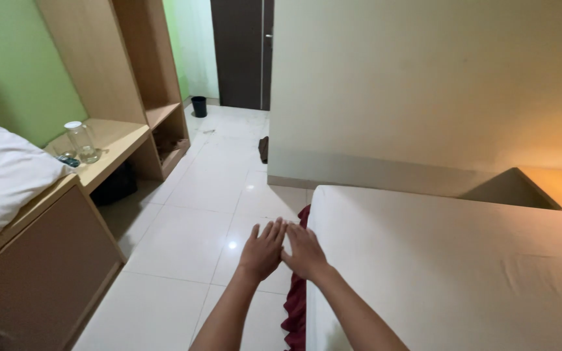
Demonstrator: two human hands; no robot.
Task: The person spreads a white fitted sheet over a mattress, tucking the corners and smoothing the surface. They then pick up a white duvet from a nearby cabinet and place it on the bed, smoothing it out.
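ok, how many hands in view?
2. Left hand over the floor beside the mattress, right hand at its corner, both flat, empty, fingers touching. None hidden.

The room is evenly lit and fairly bright, with a warm orange glow spreading from the far right across the pale cream bed sheet point(450, 260) and the plain cream wall point(424, 84). A small ceiling-light glare spot shines on the glossy white tiled floor point(232, 245). A soft shadow darkens the green wall point(8, 71) above the white pillow point(1, 175). Focus is sharp, with straight lines bowing slightly near the edges.
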